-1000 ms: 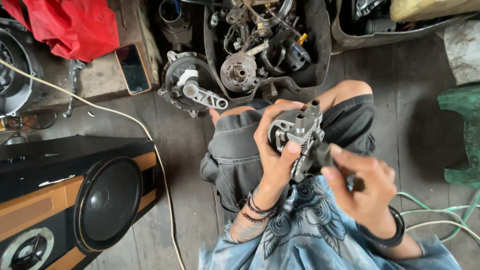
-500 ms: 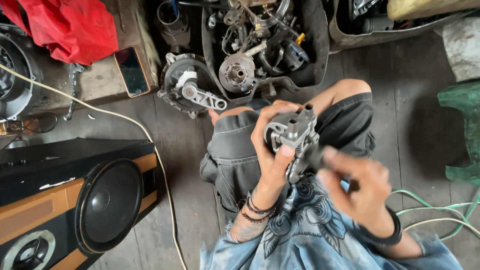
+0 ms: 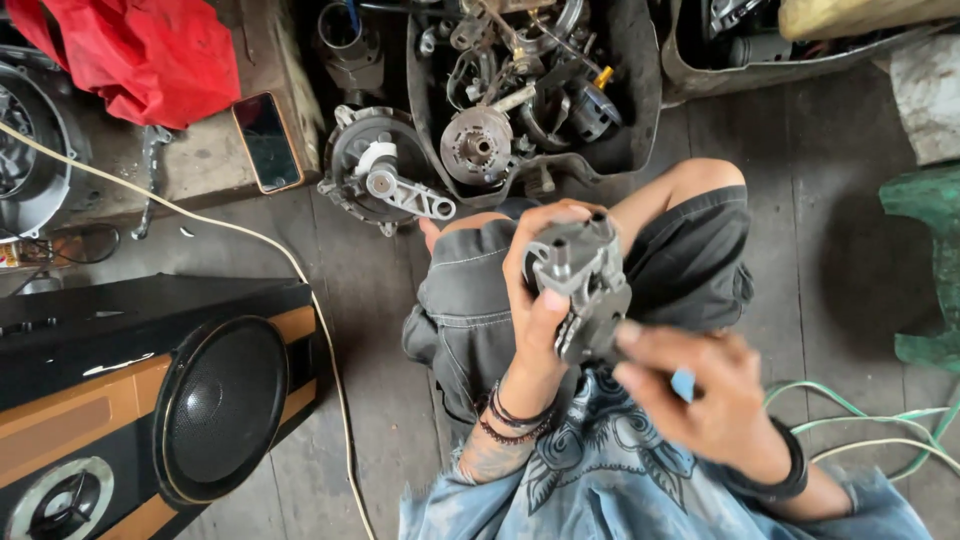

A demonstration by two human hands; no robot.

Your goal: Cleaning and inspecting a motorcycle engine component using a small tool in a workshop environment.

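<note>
A grey cast-metal engine part (image 3: pixel 585 280) with short posts is held up over my lap. My left hand (image 3: pixel 540 300) wraps around its left side, thumb pressed on its face. My right hand (image 3: pixel 695 390) is blurred just below and to the right, fingertips touching the part's lower end, with something small and light blue showing between its fingers. Both wrists carry dark bracelets. I sit on the wooden floor in grey shorts, knees apart.
A black tray of metal engine parts (image 3: pixel 530 90) lies ahead, a round engine cover (image 3: pixel 385 180) beside it. A phone (image 3: pixel 268 140) and red cloth (image 3: pixel 140 50) rest on a board. A speaker box (image 3: pixel 150 400) stands left; green hose (image 3: pixel 880 430) and green stool (image 3: pixel 925 260) right.
The metal part has turned and tipped in my left hand. My right hand has shifted slightly left along the part's lower end and is blurred by motion.
</note>
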